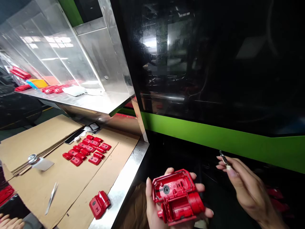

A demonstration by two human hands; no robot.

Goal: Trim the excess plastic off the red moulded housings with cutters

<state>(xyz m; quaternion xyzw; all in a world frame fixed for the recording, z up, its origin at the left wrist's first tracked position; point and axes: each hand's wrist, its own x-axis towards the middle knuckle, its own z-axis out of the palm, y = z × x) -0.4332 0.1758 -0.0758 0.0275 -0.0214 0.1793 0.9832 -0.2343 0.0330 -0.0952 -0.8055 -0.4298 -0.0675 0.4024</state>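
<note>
My left hand point(154, 213) grips a red plastic housing point(177, 197), its open inner side turned up toward me. To its right, my right hand point(247, 189) pinches a small thin metal tool point(223, 158) between thumb and fingers, tip pointing up. The tool is apart from the housing. Both hands hover in front of the dark machine, right of the metal table edge point(126, 181).
On the cardboard-covered table lie rows of small red parts point(87, 150), another red housing point(99, 204), tweezers point(51, 197), a phone point(74, 136) and a metal disc point(32, 158). Another person's fingers point(9, 221) show at bottom left. A steel shelf point(95, 100) overhangs. The green-striped machine point(214, 140) stands ahead.
</note>
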